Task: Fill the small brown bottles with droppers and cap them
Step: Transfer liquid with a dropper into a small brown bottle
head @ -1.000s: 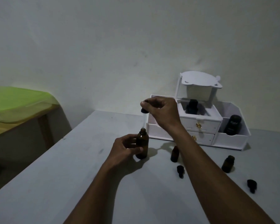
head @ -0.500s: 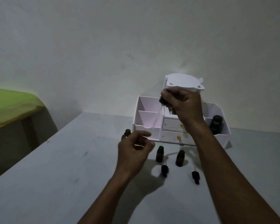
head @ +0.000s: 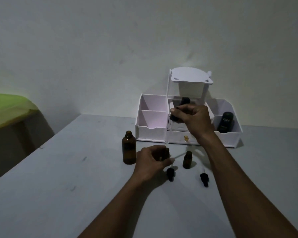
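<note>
Head view: right hand [head: 194, 121] pinches black-bulbed glass dropper [head: 174, 118] above grey bench [head: 58, 186]; left hand [head: 150, 162] grips small brown glass bottle [head: 165, 152], upright on bench.

Left hand changes bottles
The left hand [head: 151, 160] has released the large brown bottle [head: 129, 149], now just to its left, and curls round a small brown bottle [head: 165, 152]; the right hand [head: 194, 119] has brought the dropper [head: 174, 118] above it.

The grey counter [head: 58, 177] carries a white organizer [head: 151, 133] at the back. Nearer stand a tall bottle [head: 129, 149], a small bottle [head: 187, 160] and a second small bottle [head: 166, 152]. A dropper [head: 170, 174] and another dropper [head: 204, 179] lie nearest.
</note>
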